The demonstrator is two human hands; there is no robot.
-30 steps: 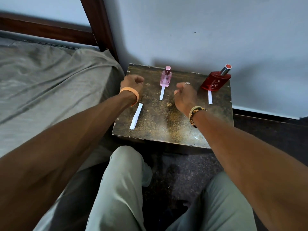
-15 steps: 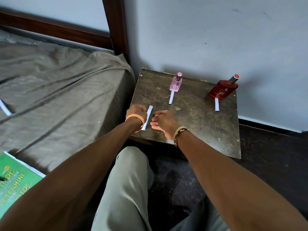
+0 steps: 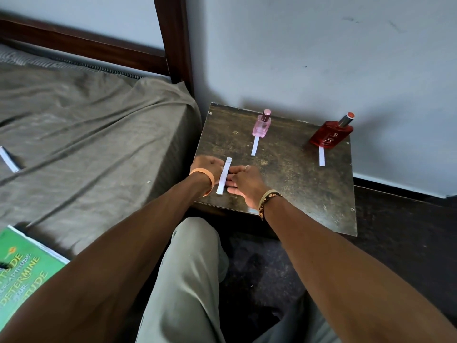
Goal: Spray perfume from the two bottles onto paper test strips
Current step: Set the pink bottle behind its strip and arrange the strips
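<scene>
A pink perfume bottle [image 3: 261,125] stands at the back of the small dark table [image 3: 296,184], with a white strip [image 3: 255,146] in front of it. At the back right corner a red perfume bottle [image 3: 331,134] leans, and another strip [image 3: 321,156] lies before it. A third paper strip [image 3: 224,175] is near the table's front left. My left hand [image 3: 206,167] is curled against that strip's left edge. From the right, the fingertips of my right hand [image 3: 244,181] pinch its middle.
A bed with a grey sheet [image 3: 86,134] adjoins the table on the left; a loose strip [image 3: 8,159] and a green book [image 3: 22,271] lie on it. A wooden bedpost [image 3: 173,38] and the wall stand behind. My knee [image 3: 195,243] is below the table.
Both hands pulled back from the bottles to the near-left strip. My right fingers have closed in on the strip since half a second ago. The view shifted left.
</scene>
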